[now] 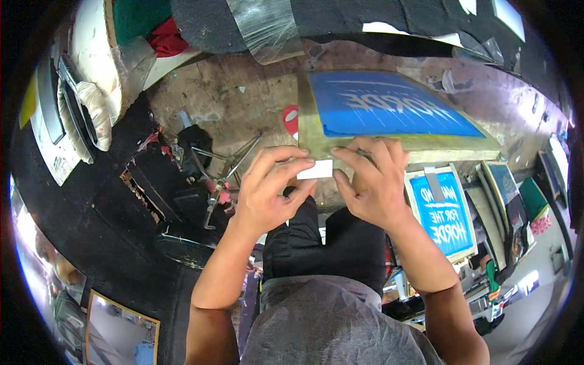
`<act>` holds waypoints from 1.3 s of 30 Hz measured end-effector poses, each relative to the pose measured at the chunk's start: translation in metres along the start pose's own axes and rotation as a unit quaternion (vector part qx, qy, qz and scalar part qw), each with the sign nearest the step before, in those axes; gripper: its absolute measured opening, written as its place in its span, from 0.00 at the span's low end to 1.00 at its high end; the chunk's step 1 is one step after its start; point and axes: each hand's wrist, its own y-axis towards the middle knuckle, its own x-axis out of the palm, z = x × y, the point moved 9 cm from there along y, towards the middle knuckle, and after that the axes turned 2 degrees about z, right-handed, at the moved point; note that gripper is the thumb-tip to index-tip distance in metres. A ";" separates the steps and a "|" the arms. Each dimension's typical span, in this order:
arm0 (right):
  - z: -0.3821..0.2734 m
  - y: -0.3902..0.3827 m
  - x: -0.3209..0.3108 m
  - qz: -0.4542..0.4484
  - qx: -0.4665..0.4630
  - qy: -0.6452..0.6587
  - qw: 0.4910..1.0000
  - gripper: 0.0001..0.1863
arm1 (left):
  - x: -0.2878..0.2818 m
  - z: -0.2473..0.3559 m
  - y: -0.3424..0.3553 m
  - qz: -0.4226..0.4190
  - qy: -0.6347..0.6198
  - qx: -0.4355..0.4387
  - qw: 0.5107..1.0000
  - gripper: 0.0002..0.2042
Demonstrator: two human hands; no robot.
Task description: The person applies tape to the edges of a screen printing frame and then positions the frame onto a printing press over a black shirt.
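Observation:
My left hand (267,191) pinches a small white rectangular piece (314,170) between fingers and thumb. My right hand (371,182) is at the piece's right end, index finger and thumb apart, the thumb tip close to its edge; I cannot tell whether it touches. Just beyond both hands lies a large framed screen (394,121) with a blue field and pale reversed lettering, on a worn wooden board (243,97). A red-and-white item (290,120) shows beside the screen's left edge. Metal clamp arms (216,188) stand left of my left hand.
At the right a smaller blue lettered screen (462,207) leans beside several other frames (499,207). At the upper left are a wrapped handle (97,118) and red cloth (164,36). Dark padding (340,24) runs along the back. A wood-edged panel (121,322) sits at the lower left.

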 end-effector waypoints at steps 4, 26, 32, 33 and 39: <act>0.000 -0.003 0.000 0.011 -0.002 0.003 1.000 0.20 | 0.000 -0.004 -0.001 -0.003 0.008 -0.043 0.999 0.21; -0.001 -0.015 0.005 0.006 0.007 -0.007 1.000 0.21 | 0.017 -0.053 -0.048 0.027 -0.208 -0.219 0.953 0.39; -0.007 -0.010 0.005 0.004 -0.014 -0.018 1.000 0.21 | 0.009 -0.058 -0.057 0.060 -0.233 -0.233 0.942 0.29; -0.010 -0.009 0.005 0.007 -0.026 -0.026 0.999 0.21 | 0.005 -0.054 -0.058 0.074 -0.230 -0.217 0.946 0.27; -0.015 -0.003 0.006 0.005 -0.042 -0.042 0.998 0.20 | 0.003 -0.032 -0.058 0.106 -0.168 -0.134 0.971 0.25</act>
